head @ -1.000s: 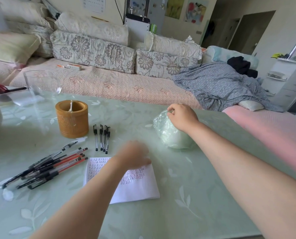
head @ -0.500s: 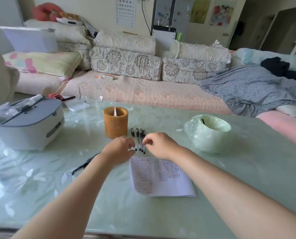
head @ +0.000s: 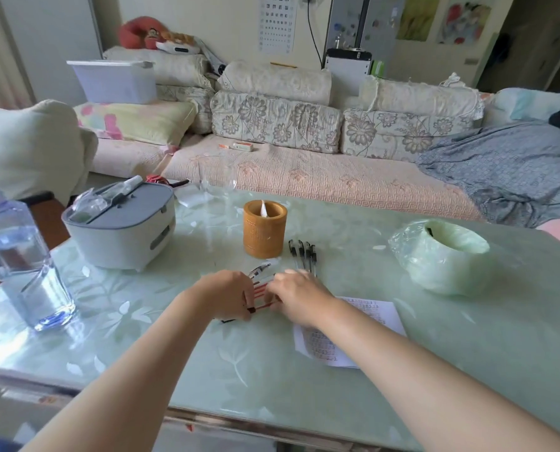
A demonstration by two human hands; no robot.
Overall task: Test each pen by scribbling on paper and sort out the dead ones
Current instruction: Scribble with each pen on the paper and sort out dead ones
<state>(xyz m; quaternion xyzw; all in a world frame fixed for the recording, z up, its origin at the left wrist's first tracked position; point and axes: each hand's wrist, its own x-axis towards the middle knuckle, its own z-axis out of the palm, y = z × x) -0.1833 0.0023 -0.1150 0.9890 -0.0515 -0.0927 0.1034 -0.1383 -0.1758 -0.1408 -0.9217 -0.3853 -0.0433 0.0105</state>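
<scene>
Both hands, left hand [head: 226,296] and right hand [head: 296,296], seem to pinch one red pen [head: 261,307] from the untested pile [head: 261,282], probably uncapping it for the paper [head: 363,327].

Green table [head: 206,370], pens [head: 303,252], paper [head: 379,313], holder [head: 264,228]

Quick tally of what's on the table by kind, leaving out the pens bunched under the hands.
Black pens in the row: 4
Brown pen holder: 1
Scribbled paper sheet: 1
Green bag roll: 1
Grey lidded box: 1
Water bottle: 1
Total: 9
</scene>
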